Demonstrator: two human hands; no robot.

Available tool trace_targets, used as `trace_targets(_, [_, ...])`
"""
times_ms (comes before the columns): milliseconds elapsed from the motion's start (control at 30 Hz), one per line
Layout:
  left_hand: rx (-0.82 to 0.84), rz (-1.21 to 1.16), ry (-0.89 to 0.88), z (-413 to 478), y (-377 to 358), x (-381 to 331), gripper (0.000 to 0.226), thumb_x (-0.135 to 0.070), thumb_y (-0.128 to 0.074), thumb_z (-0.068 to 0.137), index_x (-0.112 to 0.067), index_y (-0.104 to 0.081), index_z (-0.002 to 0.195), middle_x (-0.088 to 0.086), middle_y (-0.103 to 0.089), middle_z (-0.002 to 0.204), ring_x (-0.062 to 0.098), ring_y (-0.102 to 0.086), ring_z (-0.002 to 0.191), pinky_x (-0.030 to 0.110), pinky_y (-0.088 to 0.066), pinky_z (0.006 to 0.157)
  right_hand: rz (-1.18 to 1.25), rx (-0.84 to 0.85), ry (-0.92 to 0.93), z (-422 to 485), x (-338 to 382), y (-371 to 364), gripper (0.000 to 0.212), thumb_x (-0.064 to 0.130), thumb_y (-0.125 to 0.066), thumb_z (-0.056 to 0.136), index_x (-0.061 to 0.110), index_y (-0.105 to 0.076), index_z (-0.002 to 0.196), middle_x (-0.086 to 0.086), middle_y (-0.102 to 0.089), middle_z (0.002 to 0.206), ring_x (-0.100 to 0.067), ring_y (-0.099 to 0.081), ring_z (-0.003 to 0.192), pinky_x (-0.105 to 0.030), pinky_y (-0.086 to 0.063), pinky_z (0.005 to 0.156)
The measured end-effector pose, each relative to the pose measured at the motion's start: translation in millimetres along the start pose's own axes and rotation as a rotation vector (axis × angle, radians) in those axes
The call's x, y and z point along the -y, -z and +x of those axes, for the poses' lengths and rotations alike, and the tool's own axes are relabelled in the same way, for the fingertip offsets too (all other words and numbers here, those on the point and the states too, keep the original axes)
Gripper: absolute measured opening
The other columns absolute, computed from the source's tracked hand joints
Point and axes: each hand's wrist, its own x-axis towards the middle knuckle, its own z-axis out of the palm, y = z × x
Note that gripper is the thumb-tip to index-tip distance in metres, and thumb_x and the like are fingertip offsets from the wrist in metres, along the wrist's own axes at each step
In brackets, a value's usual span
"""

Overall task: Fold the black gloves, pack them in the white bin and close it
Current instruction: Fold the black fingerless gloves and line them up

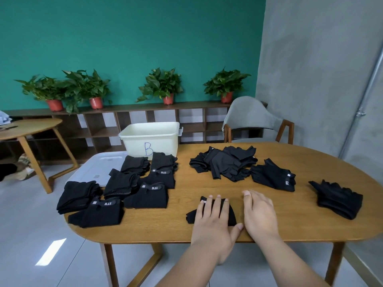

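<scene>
My left hand [213, 219] lies flat with straight fingers on a folded black glove [191, 216] near the table's front edge. My right hand [259, 212] rests flat on the wood just right of that glove. Several folded black gloves [149, 196] sit in rows at the left. A loose heap of unfolded gloves [226, 162] lies at the middle back, one more glove [273, 177] to its right, and a small stack [337, 199] at the far right. The white bin [151, 139], marked B, stands open at the back left, its lid [97, 168] flat on the table.
The oval wooden table [207, 183] ends just below my hands. A grey chair [252, 121] stands behind it at the right. A second wooden table [27, 127] is at the far left. A low shelf with potted plants [161, 85] lines the green wall.
</scene>
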Motion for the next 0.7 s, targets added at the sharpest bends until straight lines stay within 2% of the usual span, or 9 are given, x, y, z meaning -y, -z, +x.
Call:
trace_targets(267, [-0.134,-0.035,-0.025,-48,0,55,0.079,-0.073,-0.007,0.105,-0.027,-0.006,0.17,-0.004,0.001,0.178,0.019,0.013,0.162,0.045,0.009,0.13,-0.089,0.057,0.013,-4,4,3,0.054,0.045,-0.029,0.11,0.018,-0.07,0.13,-0.005,-0.066,0.135,-0.029,-0.049,0.128,-0.04,-0.042,0.104])
trace_targets(700, [-0.178,0.029,0.01,-93,3,137,0.075,-0.075,-0.008,0.105,-0.036,-0.01,0.169,-0.015,-0.004,0.176,0.01,0.012,0.161,0.041,0.003,0.131,-0.16,0.092,0.025,-8,8,3,0.053,0.049,-0.032,0.11,0.018,-0.071,0.127,-0.007,-0.065,0.136,-0.032,-0.047,0.133,-0.044,-0.045,0.104])
